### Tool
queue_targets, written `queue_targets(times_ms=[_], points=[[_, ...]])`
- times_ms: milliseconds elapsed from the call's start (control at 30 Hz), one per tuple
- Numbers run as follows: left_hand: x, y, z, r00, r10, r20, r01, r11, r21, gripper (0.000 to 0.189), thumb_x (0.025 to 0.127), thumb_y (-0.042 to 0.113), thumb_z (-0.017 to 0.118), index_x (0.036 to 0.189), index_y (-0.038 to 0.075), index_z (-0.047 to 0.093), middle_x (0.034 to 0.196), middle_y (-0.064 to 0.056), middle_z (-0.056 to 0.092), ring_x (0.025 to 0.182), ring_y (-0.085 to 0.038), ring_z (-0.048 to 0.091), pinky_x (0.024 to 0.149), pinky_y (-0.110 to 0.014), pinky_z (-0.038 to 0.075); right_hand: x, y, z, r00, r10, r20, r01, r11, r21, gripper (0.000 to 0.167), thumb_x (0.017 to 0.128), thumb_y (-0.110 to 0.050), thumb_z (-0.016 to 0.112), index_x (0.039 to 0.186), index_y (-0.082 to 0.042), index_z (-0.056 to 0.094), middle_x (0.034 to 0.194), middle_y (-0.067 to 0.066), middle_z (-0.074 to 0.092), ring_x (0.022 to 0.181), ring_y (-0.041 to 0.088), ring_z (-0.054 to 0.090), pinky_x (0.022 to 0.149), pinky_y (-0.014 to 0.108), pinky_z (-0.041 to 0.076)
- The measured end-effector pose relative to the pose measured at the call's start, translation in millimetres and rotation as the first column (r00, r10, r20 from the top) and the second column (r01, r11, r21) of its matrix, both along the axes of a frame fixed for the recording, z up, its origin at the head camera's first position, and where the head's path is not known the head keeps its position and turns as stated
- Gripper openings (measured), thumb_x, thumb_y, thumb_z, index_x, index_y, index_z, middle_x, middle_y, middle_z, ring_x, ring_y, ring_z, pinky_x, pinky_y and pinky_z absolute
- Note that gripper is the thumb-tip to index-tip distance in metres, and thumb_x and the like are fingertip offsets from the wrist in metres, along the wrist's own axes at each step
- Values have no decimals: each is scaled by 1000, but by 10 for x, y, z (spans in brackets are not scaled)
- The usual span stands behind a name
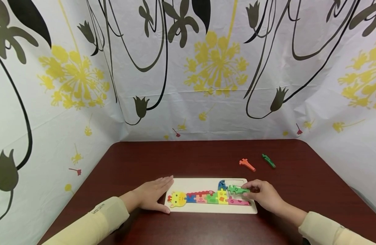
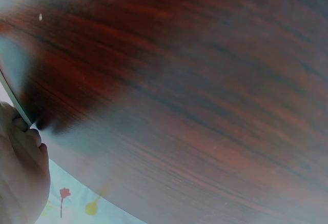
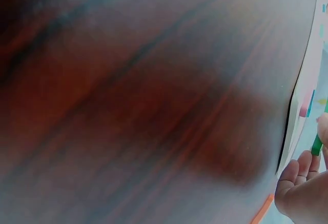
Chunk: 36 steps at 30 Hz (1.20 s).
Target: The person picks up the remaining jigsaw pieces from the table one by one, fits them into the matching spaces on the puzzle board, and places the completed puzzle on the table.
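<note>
While the left hand lay spread along the left end of the puzzle board, fingers straight at the far corner and thumb out at the near one, gripping nothing, the right hand had the action! There it was, a narrow pinch, thumb and fingers closed on the end of a green piece, and the right wrist view showed a sliver of that same green between the fingertips. The piece was over the right part of the board, just beside the upper blue piece and above the long pink piece; whether it was seated, you could not tell.

And what a line-up to the left: a yellow giraffe head, then a blue block, a salmon block, a green block and a yellow block, with a red strip running along the top! Out beyond the board, on the right side of the dark reddish table, lay an orange piece and a darker green piece, near each other yet apart, in front of a white flowered cloth
</note>
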<state>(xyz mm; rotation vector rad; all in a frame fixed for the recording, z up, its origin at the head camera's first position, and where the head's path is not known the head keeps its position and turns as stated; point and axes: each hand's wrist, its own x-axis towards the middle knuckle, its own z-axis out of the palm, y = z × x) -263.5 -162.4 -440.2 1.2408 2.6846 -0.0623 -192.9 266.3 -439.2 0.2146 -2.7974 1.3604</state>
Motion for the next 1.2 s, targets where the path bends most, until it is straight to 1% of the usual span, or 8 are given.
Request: queue_targets(times_ms=[233,533,933,1200], points=[[1,-3,-9,1000,-2,-5,2,1000,-1,108,80,84,38,157,11,15,162,-4,13,146,-18,14,115,-39,20,6,-17,-12,1000,15,22,-15,1000,1,20,81,-14,80,99,-7,74,86,3,59,76,19,49,59,26,42],[-9,-14,-28,1000,-17,-19,17,1000,14,108,80,84,37,156,10,16,162,-5,14,146,-20,16,115,-41,20,-1,-53,-24,1000,18,7,-19,999,29,17,80,-12,80,96,-8,74,86,2,61,76,19,51,61,26,42],[-12,-7,-18,1000,-11,-10,11,1000,2,108,80,83,38,157,10,15,162,-5,13,146,-19,14,116,-39,19,-7,-79,-49,1000,-4,18,3,998,64,16,79,-13,81,93,-10,75,83,0,60,74,18,50,59,27,41],[-18,-18,-30,1000,-23,-15,24,1000,18,108,81,83,38,156,9,17,161,-6,15,146,-20,16,115,-41,20,-18,-94,-74,1000,-13,13,12,996,84,15,78,-13,82,92,-12,75,82,0,59,74,18,51,60,27,41]])
